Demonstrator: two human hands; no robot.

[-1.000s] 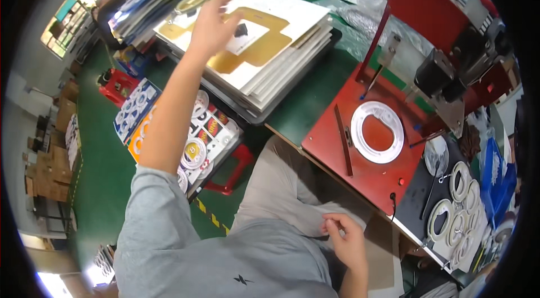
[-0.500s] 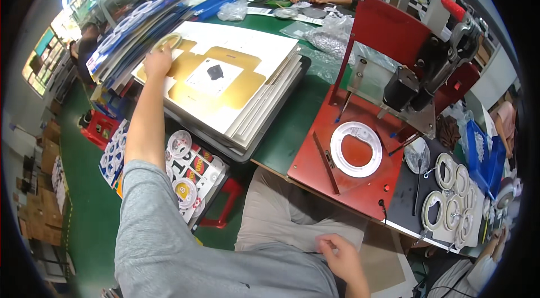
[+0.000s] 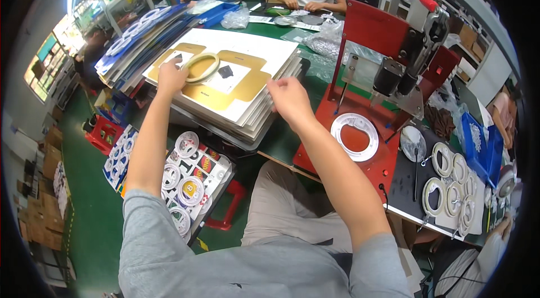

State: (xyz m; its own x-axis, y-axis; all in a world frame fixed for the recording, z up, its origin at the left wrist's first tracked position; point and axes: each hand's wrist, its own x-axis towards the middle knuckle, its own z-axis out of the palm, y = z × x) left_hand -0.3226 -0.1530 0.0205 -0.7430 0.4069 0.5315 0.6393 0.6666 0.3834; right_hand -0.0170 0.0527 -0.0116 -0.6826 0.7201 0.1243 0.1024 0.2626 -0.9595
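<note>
Moved: one cream ring (image 3: 216,63), held in left hand (image 3: 172,77); right hand (image 3: 289,99) at one sheet stack (image 3: 253,44), grip unclear.

There, the left hand (image 3: 172,76) holds a pale ring (image 3: 197,80) over the card stack (image 3: 264,45), the right hand (image 3: 289,99) at its edge.

Ring (image 3: 198,80) over sheet stack (image 3: 264,48); press (image 3: 388,75) right of it; more rings (image 3: 448,201) farther right

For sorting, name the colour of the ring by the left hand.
The ring is pale cream; head view.
</note>
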